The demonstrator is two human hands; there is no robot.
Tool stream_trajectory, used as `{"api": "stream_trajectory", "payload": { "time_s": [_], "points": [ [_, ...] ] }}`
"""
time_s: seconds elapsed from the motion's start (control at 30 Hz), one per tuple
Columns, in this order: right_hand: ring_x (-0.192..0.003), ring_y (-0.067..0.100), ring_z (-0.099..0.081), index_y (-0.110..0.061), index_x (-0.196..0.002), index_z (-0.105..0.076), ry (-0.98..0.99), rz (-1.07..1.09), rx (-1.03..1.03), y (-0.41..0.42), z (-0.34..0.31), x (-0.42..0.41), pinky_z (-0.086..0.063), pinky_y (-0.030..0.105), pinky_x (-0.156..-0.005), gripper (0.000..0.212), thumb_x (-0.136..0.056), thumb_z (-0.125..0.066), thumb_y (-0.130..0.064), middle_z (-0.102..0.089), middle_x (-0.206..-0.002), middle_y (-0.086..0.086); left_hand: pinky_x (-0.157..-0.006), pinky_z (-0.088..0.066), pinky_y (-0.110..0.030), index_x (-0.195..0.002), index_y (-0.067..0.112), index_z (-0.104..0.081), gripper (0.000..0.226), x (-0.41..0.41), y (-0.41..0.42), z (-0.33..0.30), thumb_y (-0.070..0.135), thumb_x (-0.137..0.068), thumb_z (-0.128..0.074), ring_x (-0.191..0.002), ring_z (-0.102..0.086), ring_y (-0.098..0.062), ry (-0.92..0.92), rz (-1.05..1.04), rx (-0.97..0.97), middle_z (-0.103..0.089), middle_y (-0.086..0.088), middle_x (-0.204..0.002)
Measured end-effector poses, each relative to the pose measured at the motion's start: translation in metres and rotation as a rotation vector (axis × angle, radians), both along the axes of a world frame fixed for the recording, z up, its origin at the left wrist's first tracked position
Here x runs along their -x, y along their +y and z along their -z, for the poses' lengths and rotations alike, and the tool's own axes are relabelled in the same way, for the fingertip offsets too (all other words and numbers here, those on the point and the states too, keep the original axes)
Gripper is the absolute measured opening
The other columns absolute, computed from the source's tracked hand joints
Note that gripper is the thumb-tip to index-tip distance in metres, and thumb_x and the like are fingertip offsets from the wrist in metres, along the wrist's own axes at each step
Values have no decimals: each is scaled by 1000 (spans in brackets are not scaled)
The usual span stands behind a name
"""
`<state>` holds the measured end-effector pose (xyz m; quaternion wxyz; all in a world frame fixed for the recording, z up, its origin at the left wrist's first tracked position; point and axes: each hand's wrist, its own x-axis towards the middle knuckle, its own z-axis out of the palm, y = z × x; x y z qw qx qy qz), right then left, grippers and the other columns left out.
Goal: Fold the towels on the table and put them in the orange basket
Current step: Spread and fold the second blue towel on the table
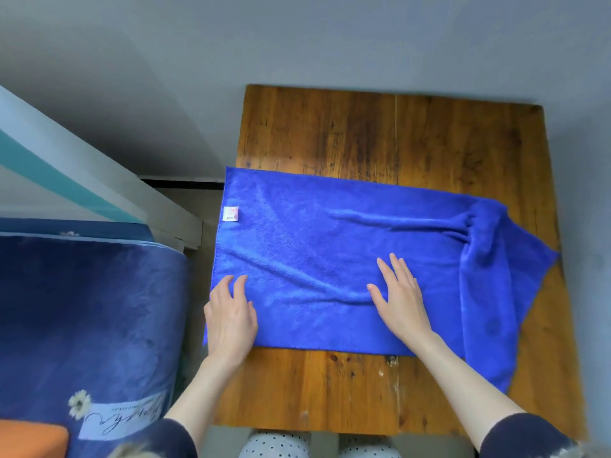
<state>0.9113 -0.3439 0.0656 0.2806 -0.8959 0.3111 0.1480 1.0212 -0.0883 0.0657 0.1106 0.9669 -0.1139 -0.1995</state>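
A blue towel (pixel 324 246) lies spread across the wooden table (pixel 380 133), with a small white label at its left edge. Its right end is bunched and hangs over the table's right side. My left hand (pixel 231 319) rests flat on the towel's near left corner, fingers loosely spread. My right hand (pixel 400 299) presses flat on the towel's middle near the front edge, fingers straight. At the bottom left corner, an orange patch (pixel 29 438) shows, perhaps the orange basket; most of it is out of frame.
A dark blue blanket (pixel 89 319) with a daisy print and a label covers a bed to the left of the table. A white and teal bed rail (pixel 82 180) runs diagonally behind it. A grey wall stands behind the table. My knees show below the table's front edge.
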Motion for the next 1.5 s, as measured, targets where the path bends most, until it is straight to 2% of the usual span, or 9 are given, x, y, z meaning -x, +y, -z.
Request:
{"api": "stream_trajectory", "payload": {
  "time_s": [0.1, 0.17, 0.33, 0.57, 0.8, 1.1, 1.17, 1.27, 1.5],
  "points": [
    [-130, 25, -39, -6, -130, -52, -181, 155, 31, -26, -10, 16, -31, 34, -105, 37, -95, -50, -17, -48, -138, 8, -96, -37, -46, -135, 5, -45, 47, 13, -44, 1, 13, -89, -54, -129, -37, -35, 36, 138, 34, -36, -19, -143],
    [-118, 29, -49, -3, -122, -58, -243, 270, 74, -49, -15, 30, -39, 37, -97, 30, -94, -51, -12, -58, -123, 10, -100, -35, -43, -137, 7, -42, 48, 24, -74, 4, 16, -91, -52, -134, -31, -32, 65, 238, 63, -31, -17, -147],
    [-109, 29, -52, -3, -116, -59, -237, 533, 132, -110, -10, 76, -41, 39, -90, 26, -93, -52, -12, -59, -113, 13, -112, -19, -40, -145, 19, -25, 52, 65, -149, 14, 26, -96, -40, -145, -8, -25, 72, 465, -18, -8, -9, -157],
    [-109, 30, -51, -5, -118, -53, -38, 810, 33, -184, 13, 127, -39, 37, -85, 35, -92, -55, -28, -59, -112, 13, -112, -8, -58, -150, 27, -7, 67, 116, -234, 22, 38, -95, -45, -144, 11, -32, 94, 619, -96, 13, -7, -157],
    [-113, 34, -50, -5, -120, -44, 24, 814, 35, -223, 24, 126, -43, 42, -87, 55, -81, -70, -33, -50, -123, 15, -106, -13, -66, -148, 35, 8, 88, 127, -270, 31, 48, -87, -54, -142, 19, -32, 150, 640, -205, 23, -2, -155],
    [-115, 34, -48, -4, -121, -49, 39, 788, 60, -294, 27, 141, -42, 44, -92, 54, -82, -68, -36, -50, -124, 15, -105, -16, -65, -146, 36, 13, 94, 127, -277, 28, 48, -86, -58, -141, 23, -32, 190, 614, -267, 28, -1, -153],
    [-103, 32, -55, -5, -106, -58, 42, 860, -42, -307, 26, 141, -46, 38, -81, 35, -86, -65, -33, -57, -110, 11, -105, -17, -64, -146, 36, 13, 93, 128, -278, 28, 48, -86, -57, -141, 22, -32, 186, 616, -279, 28, -1, -153],
    [-81, 28, -55, -7, -89, -58, 6, 877, -32, -317, 25, 138, -39, 29, -65, 16, -89, -60, -23, -61, -87, 7, -105, -17, -64, -147, 36, 11, 93, 128, -279, 28, 47, -86, -58, -141, 22, -31, 192, 610, -269, 28, -1, -153],
    [-68, 22, -45, -12, -79, -48, -89, 723, 50, -310, 6, 121, -28, 29, -52, 19, -90, -57, -24, -50, -68, -1, -106, -16, -64, -148, 36, 5, 88, 128, -279, 24, 43, -87, -58, -142, 20, -30, 192, 593, -237, 23, 0, -155]
  ]
}}
